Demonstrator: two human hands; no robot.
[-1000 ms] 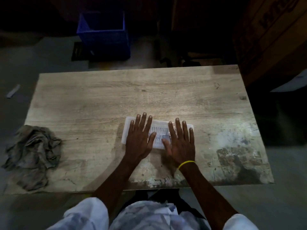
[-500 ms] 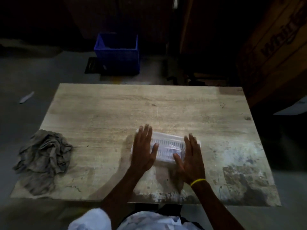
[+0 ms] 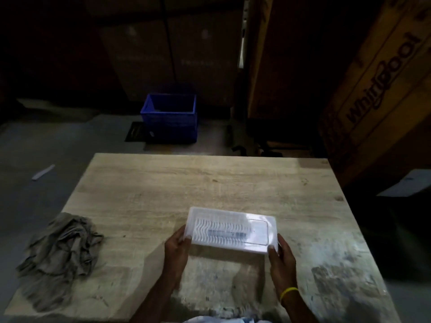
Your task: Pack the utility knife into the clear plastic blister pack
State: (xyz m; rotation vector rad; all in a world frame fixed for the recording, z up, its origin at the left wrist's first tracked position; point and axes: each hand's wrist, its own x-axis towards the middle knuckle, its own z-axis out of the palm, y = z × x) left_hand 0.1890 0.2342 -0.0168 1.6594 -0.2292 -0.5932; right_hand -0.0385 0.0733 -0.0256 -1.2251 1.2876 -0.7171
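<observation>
Clear plastic blister pack is held between both hands: left hand grips one end, right hand the other.

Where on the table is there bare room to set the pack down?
The whole far half of the table, beyond the pack, is bare. So is the strip between the rag and the left hand, and the stained patch right of the right hand. Only the near middle is crowded, by hands and pack.
</observation>
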